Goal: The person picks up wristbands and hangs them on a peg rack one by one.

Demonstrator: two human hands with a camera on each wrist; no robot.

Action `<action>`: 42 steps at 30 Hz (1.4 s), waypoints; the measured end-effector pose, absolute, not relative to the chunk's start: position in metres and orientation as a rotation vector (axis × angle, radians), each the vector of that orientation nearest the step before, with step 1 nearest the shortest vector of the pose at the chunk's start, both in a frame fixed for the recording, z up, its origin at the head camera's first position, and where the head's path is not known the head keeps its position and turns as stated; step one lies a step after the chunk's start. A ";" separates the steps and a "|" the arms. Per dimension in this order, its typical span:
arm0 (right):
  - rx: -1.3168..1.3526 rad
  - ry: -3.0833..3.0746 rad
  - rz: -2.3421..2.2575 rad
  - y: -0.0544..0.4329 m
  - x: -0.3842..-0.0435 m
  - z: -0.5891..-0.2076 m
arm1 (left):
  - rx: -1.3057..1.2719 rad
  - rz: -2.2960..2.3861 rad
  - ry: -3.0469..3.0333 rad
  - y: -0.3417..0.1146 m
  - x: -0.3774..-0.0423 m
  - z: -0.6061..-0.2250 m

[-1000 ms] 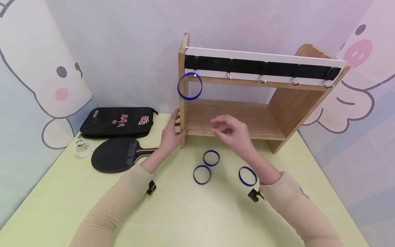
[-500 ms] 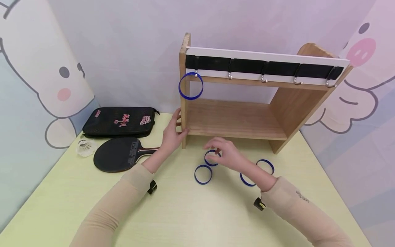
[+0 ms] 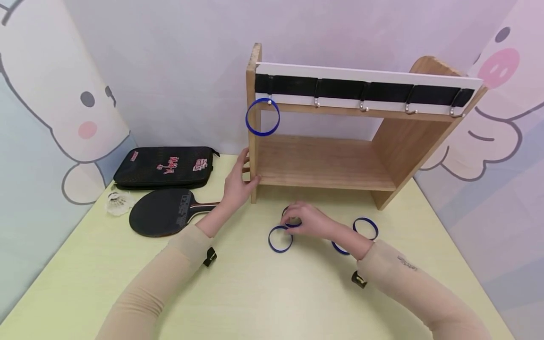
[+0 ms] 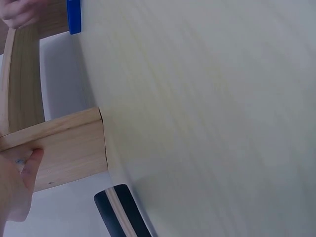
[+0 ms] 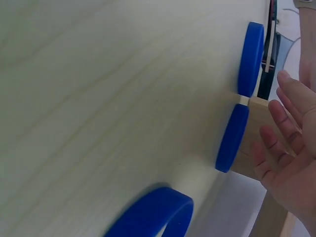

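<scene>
My left hand [image 3: 239, 186] grips the left upright of a wooden shelf [image 3: 323, 160], its thumb on the front edge and its fingers behind. My right hand [image 3: 310, 221] is low over the table with bent fingers around a blue ring [image 3: 293, 225], partly covering it. In the right wrist view, the fingers [image 5: 281, 153] are spread and loosely bent, apart from the blue bands. Beside that ring lies another blue ring [image 3: 269, 238]. A third blue ring [image 3: 262, 134] hangs from the leftmost hook on the shelf's white rail [image 3: 365, 75].
Two more blue rings [image 3: 377, 231] lie at the right, one partly under my right forearm. Several metal hooks [image 3: 363, 106] line the rail. At the left are a black table tennis bat [image 3: 159, 212], a black zip case [image 3: 165, 167] and a shuttlecock [image 3: 119, 203].
My right hand has come down from in front of the shelf to the rings on the table. Its forearm has shifted, uncovering a ring at the right. My left hand keeps its hold.
</scene>
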State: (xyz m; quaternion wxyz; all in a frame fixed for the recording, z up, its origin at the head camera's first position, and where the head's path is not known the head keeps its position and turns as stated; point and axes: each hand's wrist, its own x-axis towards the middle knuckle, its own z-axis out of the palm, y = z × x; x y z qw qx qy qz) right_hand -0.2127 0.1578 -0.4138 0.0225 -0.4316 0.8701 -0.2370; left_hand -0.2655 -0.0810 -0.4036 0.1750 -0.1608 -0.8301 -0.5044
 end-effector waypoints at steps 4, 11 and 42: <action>-1.321 2.694 -0.693 0.156 -0.217 -0.421 | -0.461 -1.427 -2.342 -0.082 -0.265 -0.404; -1.300 2.673 -0.653 0.150 -0.225 -0.432 | -0.452 -1.438 -2.346 -0.081 -0.266 -0.403; -1.115 2.541 -1.028 0.152 -0.219 -0.422 | -0.448 -1.432 -2.345 -0.081 -0.266 -0.403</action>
